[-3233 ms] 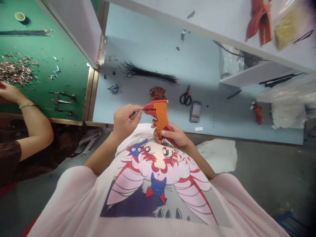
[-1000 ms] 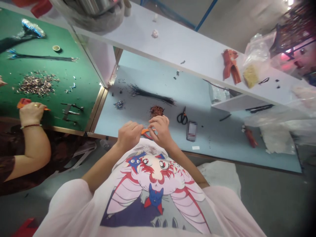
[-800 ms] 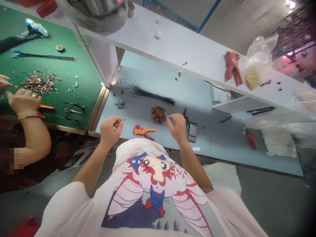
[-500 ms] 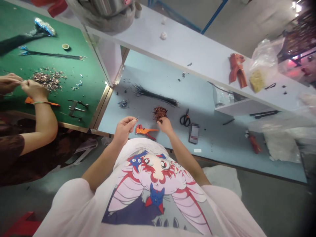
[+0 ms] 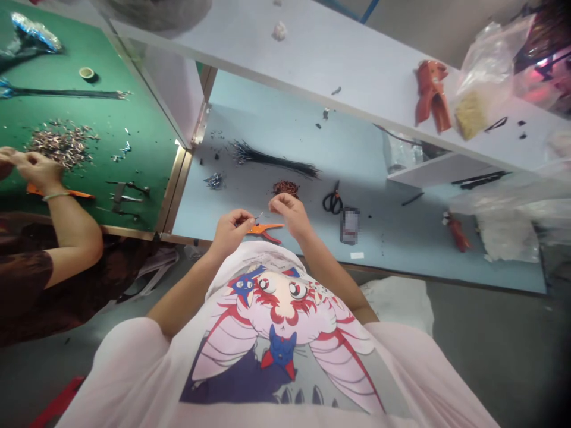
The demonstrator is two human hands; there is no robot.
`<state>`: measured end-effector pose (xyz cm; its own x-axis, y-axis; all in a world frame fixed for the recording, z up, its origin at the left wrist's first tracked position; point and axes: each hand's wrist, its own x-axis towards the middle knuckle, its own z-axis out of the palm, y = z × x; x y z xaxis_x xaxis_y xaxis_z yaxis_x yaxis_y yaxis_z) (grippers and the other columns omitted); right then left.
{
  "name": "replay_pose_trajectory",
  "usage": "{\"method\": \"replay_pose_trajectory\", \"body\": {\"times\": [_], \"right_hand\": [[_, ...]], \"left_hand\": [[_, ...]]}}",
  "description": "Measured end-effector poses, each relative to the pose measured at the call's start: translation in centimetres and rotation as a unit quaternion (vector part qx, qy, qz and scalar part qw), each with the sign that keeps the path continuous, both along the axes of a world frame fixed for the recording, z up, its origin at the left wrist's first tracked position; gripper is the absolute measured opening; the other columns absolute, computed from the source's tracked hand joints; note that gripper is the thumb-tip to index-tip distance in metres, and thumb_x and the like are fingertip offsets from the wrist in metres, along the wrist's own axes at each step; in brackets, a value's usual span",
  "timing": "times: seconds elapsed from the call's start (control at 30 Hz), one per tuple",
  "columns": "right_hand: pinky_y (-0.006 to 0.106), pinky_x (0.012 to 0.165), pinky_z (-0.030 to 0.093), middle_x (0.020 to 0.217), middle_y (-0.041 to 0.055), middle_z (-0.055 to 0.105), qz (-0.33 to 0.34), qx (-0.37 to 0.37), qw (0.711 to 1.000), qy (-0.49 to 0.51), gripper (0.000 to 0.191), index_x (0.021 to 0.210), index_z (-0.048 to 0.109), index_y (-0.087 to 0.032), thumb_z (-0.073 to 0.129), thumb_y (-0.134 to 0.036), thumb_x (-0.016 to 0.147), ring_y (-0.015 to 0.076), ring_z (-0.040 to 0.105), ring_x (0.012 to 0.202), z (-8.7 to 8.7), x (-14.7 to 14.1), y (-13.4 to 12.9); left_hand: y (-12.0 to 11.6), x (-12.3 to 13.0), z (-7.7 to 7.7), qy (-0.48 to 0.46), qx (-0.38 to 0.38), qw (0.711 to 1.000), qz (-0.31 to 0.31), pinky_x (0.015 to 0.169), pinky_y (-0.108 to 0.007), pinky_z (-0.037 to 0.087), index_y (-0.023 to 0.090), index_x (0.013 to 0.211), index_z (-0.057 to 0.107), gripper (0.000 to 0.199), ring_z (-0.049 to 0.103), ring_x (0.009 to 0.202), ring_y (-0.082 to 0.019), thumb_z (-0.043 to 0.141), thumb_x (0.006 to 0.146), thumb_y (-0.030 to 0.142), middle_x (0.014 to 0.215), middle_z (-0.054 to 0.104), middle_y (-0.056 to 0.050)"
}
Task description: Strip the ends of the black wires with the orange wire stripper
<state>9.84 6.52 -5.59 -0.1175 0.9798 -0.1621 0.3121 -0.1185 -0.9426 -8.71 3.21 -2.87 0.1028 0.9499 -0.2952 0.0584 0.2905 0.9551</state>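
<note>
The thin dark wire is in the person's left hand, held above the blue tabletop in front of the chest. What has just changed is the right hand: half a second ago its fingers were down at the pile of copper-coloured pieces, and now it has come back towards the body, near the wire's tip but apart from it. To my eye, the work has thus shifted from the pile to the end of the wire. The left thumb and forefinger pinch the wire. The right fingers are curled, with the thumb near the forefinger; I cannot tell whether the tips meet or grip a small piece. Of the wire, only a short length shows beyond the left fingertips, slanting up and to the right, dark along its body and paler at its end; any remainder is hidden in the hand. The orange hand tool, in the right hand about three seconds ago, now lies on the tabletop, its nearer end partly covered by the left hand. Beyond the pile lies a bundle of dark wires, with the scissors to the right.
</note>
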Motion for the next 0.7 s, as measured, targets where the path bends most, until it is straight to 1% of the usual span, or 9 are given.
{"method": "replay_pose_trajectory", "body": {"times": [0.07, 0.1, 0.17, 0.23, 0.33, 0.4, 0.5, 0.6, 0.7], "right_hand": [[0.027, 0.076, 0.046, 0.087, 0.0049, 0.064, 0.023, -0.018, 0.987, -0.157, 0.023, 0.091, 0.058, -0.016, 0.040, -0.030, 0.089, 0.0140, 0.059, 0.080, -2.9, 0.9, 0.4], [0.028, 0.078, 0.045, 0.089, 0.0066, 0.065, 0.037, -0.029, 0.979, -0.200, 0.022, 0.090, 0.059, -0.015, 0.041, -0.026, 0.088, 0.0153, 0.058, 0.081, -4.4, 1.3, 0.5], [0.030, 0.082, 0.044, 0.090, 0.0092, 0.066, 0.075, -0.048, 0.965, -0.247, 0.019, 0.085, 0.063, -0.013, 0.044, -0.017, 0.084, 0.0177, 0.059, 0.084, -7.1, 1.7, 0.2], [0.031, 0.085, 0.042, 0.091, 0.0105, 0.068, 0.112, -0.063, 0.954, -0.269, 0.019, 0.081, 0.066, -0.013, 0.047, -0.010, 0.080, 0.0191, 0.059, 0.088, -9.3, 1.5, -0.2], [0.031, 0.089, 0.040, 0.097, 0.0109, 0.068, 0.148, -0.079, 0.937, -0.305, 0.023, 0.086, 0.068, -0.013, 0.047, -0.006, 0.078, 0.0197, 0.058, 0.094, -11.5, 0.8, -0.4], [0.032, 0.094, 0.038, 0.109, 0.0126, 0.065, 0.145, -0.080, 0.928, -0.333, 0.030, 0.100, 0.066, -0.012, 0.045, -0.006, 0.079, 0.0206, 0.055, 0.102, -12.2, 0.7, 0.1], [0.036, 0.101, 0.032, 0.128, 0.0161, 0.053, 0.119, -0.068, 0.917, -0.376, 0.042, 0.122, 0.054, -0.008, 0.039, -0.007, 0.083, 0.0226, 0.046, 0.117, -12.2, 1.9, 1.2], [0.036, 0.101, 0.031, 0.126, 0.0162, 0.053, 0.119, -0.061, 0.907, -0.399, 0.040, 0.122, 0.053, -0.008, 0.034, -0.010, 0.086, 0.0231, 0.045, 0.116, -11.7, 3.5, 1.3], [0.035, 0.098, 0.033, 0.118, 0.0149, 0.057, 0.151, -0.057, 0.900, -0.405, 0.033, 0.115, 0.057, -0.011, 0.039, -0.019, 0.089, 0.0234, 0.046, 0.112, -11.2, 4.0, -0.6]], "left_hand": [[-0.1, -0.8, -0.7, -0.014, -0.016, 0.999, 0.024, 0.061, -0.022, 0.039, 0.016, 0.071, 0.062, 0.015, 0.049, 0.060, -0.010, 0.064, 0.070, 0.031, 0.064, 0.059, 0.002], [-0.1, -1.3, -0.9, -0.019, -0.022, 0.999, 0.039, 0.060, -0.021, 0.039, 0.016, 0.072, 0.062, 0.016, 0.049, 0.060, -0.009, 0.065, 0.070, 0.032, 0.064, 0.058, 0.002], [-0.2, -2.1, -1.2, -0.021, -0.029, 0.997, 0.061, 0.059, -0.021, 0.038, 0.017, 0.072, 0.063, 0.016, 0.047, 0.058, -0.008, 0.065, 0.069, 0.032, 0.064, 0.058, 0.002], [-0.3, -2.7, -1.3, -0.019, -0.032, 0.997, 0.071, 0.058, -0.021, 0.037, 0.016, 0.072, 0.063, 0.016, 0.046, 0.056, -0.008, 0.066, 0.068, 0.032, 0.063, 0.057, 0.002], [-0.4, -2.9, -1.1, -0.018, -0.042, 0.996, 0.075, 0.056, -0.021, 0.037, 0.016, 0.070, 0.063, 0.018, 0.045, 0.054, -0.008, 0.068, 0.067, 0.033, 0.060, 0.056, 0.003], [-0.5, -2.8, -1.1, -0.017, -0.047, 0.996, 0.077, 0.056, -0.020, 0.037, 0.016, 0.070, 0.062, 0.018, 0.045, 0.055, -0.008, 0.068, 0.067, 0.033, 0.060, 0.056, 0.003], [-0.7, -2.7, -1.3, -0.014, -0.042, 0.996, 0.078, 0.059, -0.020, 0.038, 0.016, 0.072, 0.063, 0.018, 0.047, 0.057, -0.008, 0.069, 0.068, 0.033, 0.064, 0.058, 0.002], [-0.7, -2.7, -1.6, -0.013, -0.045, 0.996, 0.081, 0.060, -0.021, 0.039, 0.016, 0.072, 0.063, 0.019, 0.047, 0.058, -0.008, 0.069, 0.068, 0.033, 0.064, 0.058, 0.002], [-0.6, -2.4, -1.8, -0.014, -0.053, 0.995, 0.079, 0.059, -0.021, 0.039, 0.016, 0.071, 0.063, 0.019, 0.047, 0.057, -0.008, 0.069, 0.068, 0.033, 0.063, 0.057, 0.002]]}}
